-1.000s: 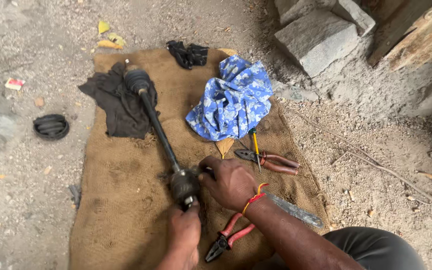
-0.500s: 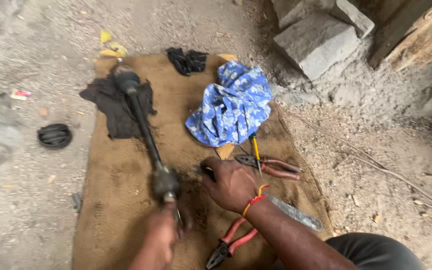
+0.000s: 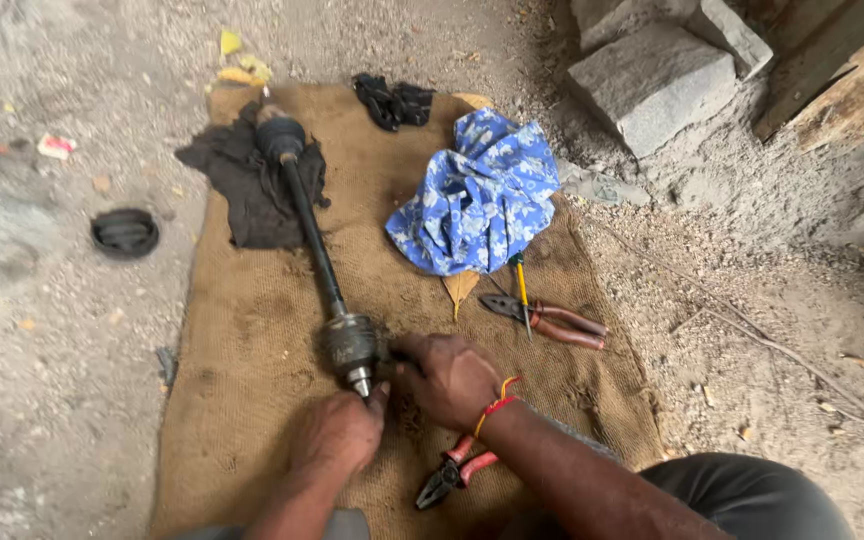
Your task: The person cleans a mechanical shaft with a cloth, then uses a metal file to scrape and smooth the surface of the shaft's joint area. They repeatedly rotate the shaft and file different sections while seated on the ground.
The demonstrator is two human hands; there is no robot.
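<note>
On the burlap mat (image 3: 252, 400), your left hand (image 3: 337, 435) pinches the drive axle (image 3: 312, 240) stub at 6 o'clock; your right hand (image 3: 452, 378) clamps its joint (image 3: 350, 342), steadying it.

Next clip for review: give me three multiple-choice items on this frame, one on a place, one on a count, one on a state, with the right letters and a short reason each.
1. Where does the blue flowered cloth lie?
A. On the brown burlap mat
B. On the grey stone block
C. In the person's lap

2. How many red-handled pliers show?
A. One
B. Two
C. Four

3. How does the long dark metal axle shaft stand?
A. Upright
B. Lying flat on the mat
C. Lifted in the air

Answers: 1 A, the cloth rests on the mat's upper right. 2 B, one pair beside a yellow-handled screwdriver, one under the right hand's wrist. 3 B, it lies along the mat, the left hand at its near end.
</note>
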